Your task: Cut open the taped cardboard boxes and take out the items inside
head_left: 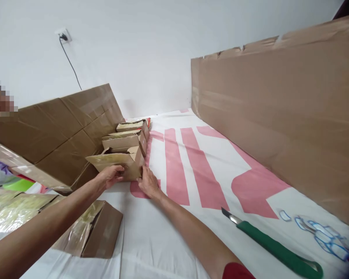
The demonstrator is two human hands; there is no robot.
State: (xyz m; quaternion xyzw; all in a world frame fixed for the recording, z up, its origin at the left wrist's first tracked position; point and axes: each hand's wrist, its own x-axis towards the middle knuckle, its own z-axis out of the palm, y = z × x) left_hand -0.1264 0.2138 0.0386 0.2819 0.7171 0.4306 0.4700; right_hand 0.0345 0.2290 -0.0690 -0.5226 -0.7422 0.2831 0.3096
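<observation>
A small cardboard box (132, 169) stands at the near end of a row, its top flap tilted up toward me. My left hand (113, 176) presses on its front face with fingers curled in. At the front right corner, my right hand (149, 183) grips the cardboard with thumb and fingers. Directly behind are two similar boxes, one in the middle (125, 142) and one farther back (132, 126). Below my left forearm lies another cardboard box (103, 232) with clear tape across it.
A big folded carton (61, 131) leans at left, and a long cardboard panel (273, 100) stands at right. The green-handled knife (267, 242) lies blade out on the pink-and-white cloth (174, 170). More taped boxes (20, 209) sit lower left. Part of another person shows at far left.
</observation>
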